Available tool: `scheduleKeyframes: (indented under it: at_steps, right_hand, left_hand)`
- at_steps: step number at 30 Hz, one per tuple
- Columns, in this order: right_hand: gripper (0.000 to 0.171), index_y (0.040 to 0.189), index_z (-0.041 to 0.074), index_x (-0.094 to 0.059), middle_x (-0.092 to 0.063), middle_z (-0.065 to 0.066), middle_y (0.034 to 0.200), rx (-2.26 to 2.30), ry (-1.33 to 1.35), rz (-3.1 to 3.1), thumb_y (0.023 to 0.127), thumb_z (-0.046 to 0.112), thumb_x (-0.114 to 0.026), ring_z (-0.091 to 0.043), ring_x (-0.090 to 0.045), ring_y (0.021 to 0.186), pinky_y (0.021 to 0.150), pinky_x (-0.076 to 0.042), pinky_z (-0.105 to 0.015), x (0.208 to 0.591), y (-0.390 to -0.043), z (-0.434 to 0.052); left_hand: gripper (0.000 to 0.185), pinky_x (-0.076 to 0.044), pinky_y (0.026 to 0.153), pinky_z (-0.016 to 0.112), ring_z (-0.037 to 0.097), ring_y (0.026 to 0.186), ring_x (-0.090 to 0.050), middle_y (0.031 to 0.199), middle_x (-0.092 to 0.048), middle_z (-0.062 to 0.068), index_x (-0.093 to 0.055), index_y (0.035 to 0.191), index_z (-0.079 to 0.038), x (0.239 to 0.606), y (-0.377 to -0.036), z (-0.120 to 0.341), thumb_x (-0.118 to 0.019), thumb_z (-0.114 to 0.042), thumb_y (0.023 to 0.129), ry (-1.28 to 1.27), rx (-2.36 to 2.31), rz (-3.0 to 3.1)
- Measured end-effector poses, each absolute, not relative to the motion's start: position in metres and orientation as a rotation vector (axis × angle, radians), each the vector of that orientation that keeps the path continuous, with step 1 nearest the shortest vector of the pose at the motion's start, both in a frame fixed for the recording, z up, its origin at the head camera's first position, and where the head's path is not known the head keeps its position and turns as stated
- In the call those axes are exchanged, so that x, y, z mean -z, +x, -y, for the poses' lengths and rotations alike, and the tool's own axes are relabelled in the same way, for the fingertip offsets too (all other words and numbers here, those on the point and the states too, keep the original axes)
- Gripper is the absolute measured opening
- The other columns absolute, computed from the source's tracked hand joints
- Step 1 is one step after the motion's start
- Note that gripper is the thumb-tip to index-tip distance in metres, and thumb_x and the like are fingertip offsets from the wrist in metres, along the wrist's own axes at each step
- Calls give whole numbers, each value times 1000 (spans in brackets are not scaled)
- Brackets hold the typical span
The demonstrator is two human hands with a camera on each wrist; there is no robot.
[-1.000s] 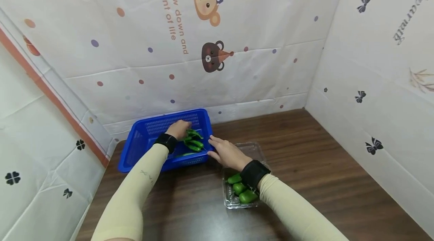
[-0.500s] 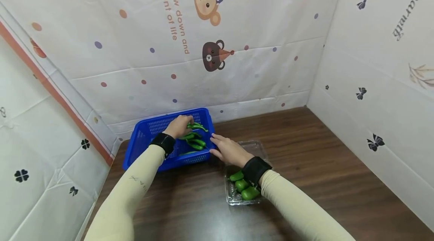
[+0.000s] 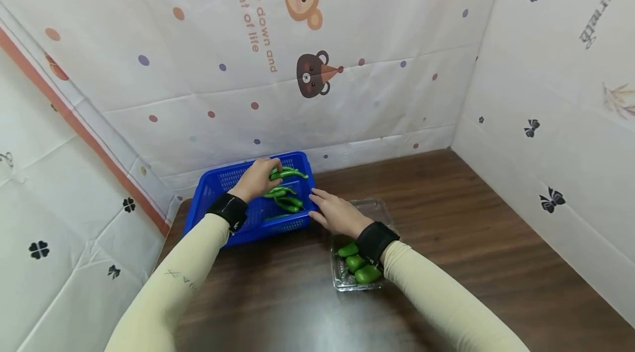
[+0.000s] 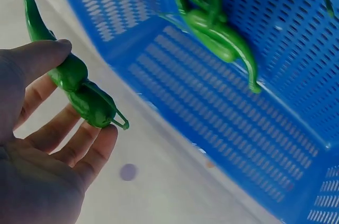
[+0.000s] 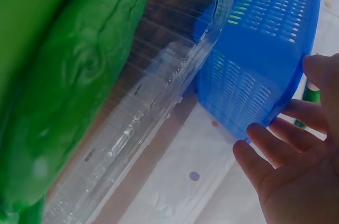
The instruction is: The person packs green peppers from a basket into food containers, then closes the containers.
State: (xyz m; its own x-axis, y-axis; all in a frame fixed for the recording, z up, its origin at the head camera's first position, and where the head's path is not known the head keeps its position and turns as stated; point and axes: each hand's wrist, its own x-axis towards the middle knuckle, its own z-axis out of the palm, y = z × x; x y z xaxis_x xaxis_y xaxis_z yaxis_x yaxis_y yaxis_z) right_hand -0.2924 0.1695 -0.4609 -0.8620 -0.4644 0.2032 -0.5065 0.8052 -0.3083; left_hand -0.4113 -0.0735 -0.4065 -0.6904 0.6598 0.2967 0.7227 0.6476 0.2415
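Left of centre in the head view we see the blue basket (image 3: 210, 187). Over it, the left hand (image 3: 255, 180) pinches slim green peppers (image 3: 289, 174) near the basket's upper right corner. Below these, we find more peppers (image 3: 289, 204) inside the basket. Mid-frame, the right hand (image 3: 339, 216) spreads its fingers wide at the basket's right rim. Lower, right of centre, a clear plastic box (image 3: 342, 288) holds plump green vegetables (image 3: 367, 274).
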Motion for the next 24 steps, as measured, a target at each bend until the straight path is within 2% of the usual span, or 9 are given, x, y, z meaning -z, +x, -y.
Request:
scheduleKeyframes:
  at_steps: [2, 8, 12, 24]
  right_hand:
    - [55, 151, 0, -47, -41, -20, 158, -542, 784, 2866, 107, 32, -57, -34, -51, 138, 111, -44, -47, 459, -293, -171]
    - [67, 155, 4, -43, -40, -21, 158, -536, 796, 2828, 102, 38, -65, -35, -48, 141, 110, -44, -48, 458, -293, -175]
    - [74, 156, 4, -41, -39, -23, 158, -554, 807, 2807, 98, 40, -71, -37, -47, 140, 109, -45, -51, 455, -290, -183]
    - [76, 155, 2, -41, -39, -22, 159, -583, 776, 2812, 97, 39, -72, -37, -43, 143, 110, -43, -53, 454, -276, -217]
  left_hand:
    - [22, -48, 76, 46, 27, 84, -56, 101, -65, 13, -65, 109, -5, 402, -407, 72, -78, -10, 92, -1141, 536, 2661]
    - [23, -49, 80, 44, 30, 94, -59, 107, -67, 14, -64, 112, -6, 398, -386, 65, -76, -13, 94, -1142, 567, 2642]
    - [22, -48, 78, 45, 33, 95, -57, 103, -65, 14, -65, 111, -6, 395, -371, 58, -76, -13, 93, -1096, 583, 2641]
    - [20, -40, 75, 41, 26, 83, -46, 91, -57, 8, -63, 106, -6, 400, -341, 46, -77, -12, 92, -1092, 668, 2577]
